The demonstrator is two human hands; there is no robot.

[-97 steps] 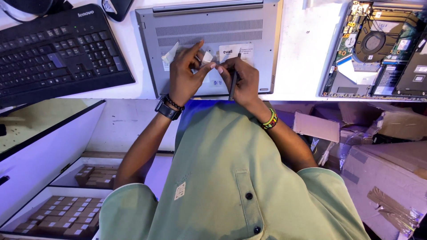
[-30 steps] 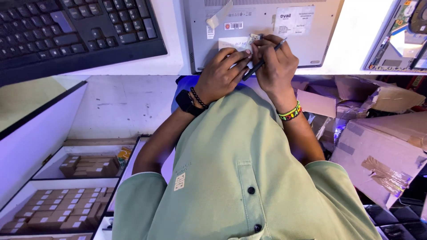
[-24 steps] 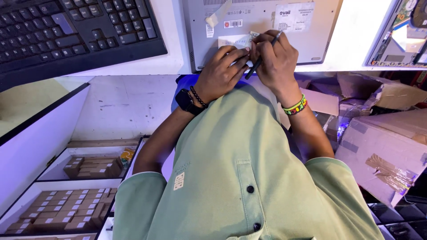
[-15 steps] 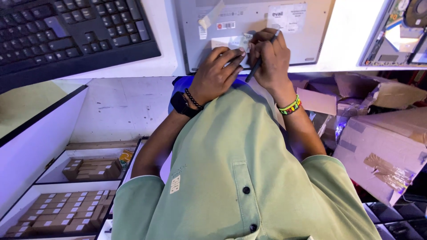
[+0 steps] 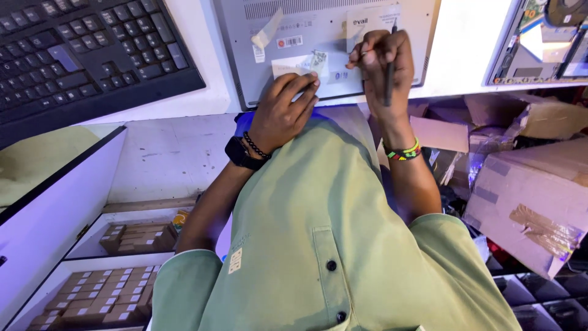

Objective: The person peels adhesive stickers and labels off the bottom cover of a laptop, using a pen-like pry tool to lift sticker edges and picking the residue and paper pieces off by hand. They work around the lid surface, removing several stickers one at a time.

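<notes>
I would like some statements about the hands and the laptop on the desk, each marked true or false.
1. The right hand holds a dark pen. True.
2. The left hand rests on the black keyboard. False: it presses a pale sticker on the grey laptop base.
3. The left wrist wears a black watch. True.
4. The keyboard lies right of the laptop base. False: it lies to the left.

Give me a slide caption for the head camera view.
Left hand presses a sticker on an upturned laptop; right hand holds a pen.
</notes>
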